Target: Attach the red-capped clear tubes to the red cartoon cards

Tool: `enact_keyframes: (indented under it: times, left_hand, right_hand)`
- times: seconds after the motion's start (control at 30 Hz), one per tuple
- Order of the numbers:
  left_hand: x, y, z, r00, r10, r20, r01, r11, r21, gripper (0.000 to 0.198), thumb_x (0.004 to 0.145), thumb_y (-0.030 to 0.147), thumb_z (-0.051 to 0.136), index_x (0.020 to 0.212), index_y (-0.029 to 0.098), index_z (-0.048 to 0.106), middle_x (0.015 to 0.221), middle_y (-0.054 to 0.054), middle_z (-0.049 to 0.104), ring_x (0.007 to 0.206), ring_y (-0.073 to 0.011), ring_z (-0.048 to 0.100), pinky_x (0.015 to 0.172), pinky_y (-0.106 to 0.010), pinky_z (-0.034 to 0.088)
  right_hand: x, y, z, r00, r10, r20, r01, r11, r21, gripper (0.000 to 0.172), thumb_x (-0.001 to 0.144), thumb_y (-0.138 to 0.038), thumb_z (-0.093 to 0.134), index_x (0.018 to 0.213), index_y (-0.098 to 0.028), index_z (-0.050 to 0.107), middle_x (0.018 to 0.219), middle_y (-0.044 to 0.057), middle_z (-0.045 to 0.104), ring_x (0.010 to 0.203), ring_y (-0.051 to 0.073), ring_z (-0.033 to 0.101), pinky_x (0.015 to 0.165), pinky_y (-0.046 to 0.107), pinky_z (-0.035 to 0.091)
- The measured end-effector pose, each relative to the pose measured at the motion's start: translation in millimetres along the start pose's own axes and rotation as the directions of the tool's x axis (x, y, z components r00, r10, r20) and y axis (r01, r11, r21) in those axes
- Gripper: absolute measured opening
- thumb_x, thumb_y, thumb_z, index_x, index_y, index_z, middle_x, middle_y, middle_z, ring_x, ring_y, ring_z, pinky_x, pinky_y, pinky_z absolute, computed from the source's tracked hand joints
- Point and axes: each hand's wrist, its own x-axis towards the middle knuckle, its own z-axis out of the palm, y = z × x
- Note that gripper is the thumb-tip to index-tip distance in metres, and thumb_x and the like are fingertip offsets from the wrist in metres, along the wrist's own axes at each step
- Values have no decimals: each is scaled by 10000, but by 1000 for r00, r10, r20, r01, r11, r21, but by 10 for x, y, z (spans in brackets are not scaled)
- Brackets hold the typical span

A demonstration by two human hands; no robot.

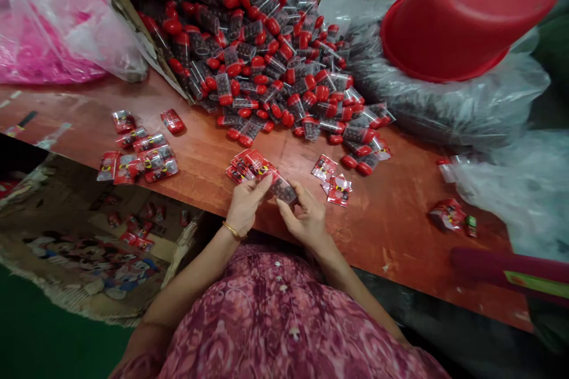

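Observation:
Close to my body, above the table edge, both hands are closed on one small clear plastic container [284,189] that looks dark inside. My left hand [243,206], with a gold bangle at the wrist, pinches its left end, where some red shows. The right end is gripped between the thumb and fingers of my right hand [306,216]. Just beyond my left fingers lies a fanned pile of red printed sleeves [249,161]. A few more flat red sleeves [338,190] lie to the right of my hands.
Red-capped clear containers [267,83] spill from a tipped cardboard box [144,50]. Wrapped red containers [151,157] sit at left, above an open carton [178,249] holding more. A red bucket [462,18] stands upside down on plastic bags [427,106]. Pink-filled bags [62,29] occupy the far left.

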Motion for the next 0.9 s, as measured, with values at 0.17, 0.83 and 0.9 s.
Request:
enact_keyframes:
  times: [0.17, 0.83, 0.9]
  left_hand:
    - [8, -62, 72, 998, 54, 36, -52, 997, -52, 359, 454, 389, 834, 662, 134, 690, 613, 13, 667, 557, -79, 578, 617, -210, 469]
    - [96, -46, 53, 984, 125, 130, -130, 991, 30, 344, 635, 470, 718, 706, 134, 697, 649, -15, 669, 613, -120, 588, 661, -258, 468]
    - [103, -71, 62, 986, 132, 100, -136, 990, 30, 340, 609, 460, 740, 690, 134, 690, 634, -1, 659, 587, -102, 572, 637, -239, 461]
  right_hand:
    - [33, -32, 74, 998, -18, -61, 16, 1000, -24, 396, 833, -228, 541, 1220, -159, 496, 1019, 117, 671, 925, 217, 647, 820, 353, 534]
    - [105, -84, 73, 1000, 5, -21, -4, 999, 41, 376, 848, -243, 543, 1212, -170, 483, 1040, 91, 673, 913, 188, 657, 802, 302, 548]
    - [112, -66, 84, 999, -14, -29, 15, 1000, 23, 379, 849, -247, 542, 1215, -167, 479, 1025, 96, 675, 908, 194, 658, 794, 309, 550]
